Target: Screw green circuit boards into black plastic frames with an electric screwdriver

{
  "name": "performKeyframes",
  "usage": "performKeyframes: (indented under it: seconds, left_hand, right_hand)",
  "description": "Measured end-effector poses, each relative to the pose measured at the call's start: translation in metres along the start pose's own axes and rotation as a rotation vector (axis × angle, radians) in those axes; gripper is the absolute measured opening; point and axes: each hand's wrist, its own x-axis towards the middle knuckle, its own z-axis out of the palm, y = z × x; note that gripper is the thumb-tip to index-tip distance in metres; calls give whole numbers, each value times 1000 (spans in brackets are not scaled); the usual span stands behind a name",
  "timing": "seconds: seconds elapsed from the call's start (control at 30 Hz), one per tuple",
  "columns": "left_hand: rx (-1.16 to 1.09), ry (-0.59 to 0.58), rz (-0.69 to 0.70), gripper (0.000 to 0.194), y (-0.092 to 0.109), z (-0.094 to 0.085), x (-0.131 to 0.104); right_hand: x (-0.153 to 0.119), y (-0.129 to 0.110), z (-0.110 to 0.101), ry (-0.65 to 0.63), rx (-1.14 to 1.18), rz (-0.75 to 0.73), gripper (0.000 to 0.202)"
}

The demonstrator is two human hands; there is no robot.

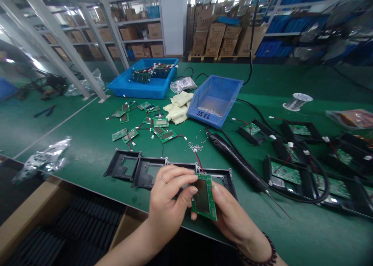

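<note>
Between both hands, above the table's front edge, is a green circuit board (204, 198) with a dark display and a red-black wire ending in a white plug. My left hand (171, 196) pinches its left edge between thumb and fingers. Closed on the right edge is my right hand (233, 213), its thumb along the side and its other fingers partly hidden behind. Just beyond the hands stands a row of black plastic housings (124, 165), partly covered by the hands. Small screws (196, 147) lie in a loose heap behind that row.
A black electric screwdriver (237, 161) lies right of the hands, bit pointing forward-right. Behind are a blue screw bin (215, 120), loose circuit boards (167, 135) and a blue tray (136, 91). Housings with boards (287, 172) fill the right. A cardboard box (119, 223) stands below the edge.
</note>
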Motion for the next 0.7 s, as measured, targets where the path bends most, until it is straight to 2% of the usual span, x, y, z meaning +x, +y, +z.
performKeyframes:
  seconds: [0.37,0.6,0.7]
  left_hand:
    - [-20,-9,-43,13,-1,1,-2]
    - [-79,-106,5,8,-7,-5,-5]
    - [-79,-125,-22,12,-12,-6,-5]
  right_hand:
    - [2,-4,2,63,157,2,45]
    - [3,-7,5,70,215,-20,39]
    - [3,-9,3,103,234,-35,39]
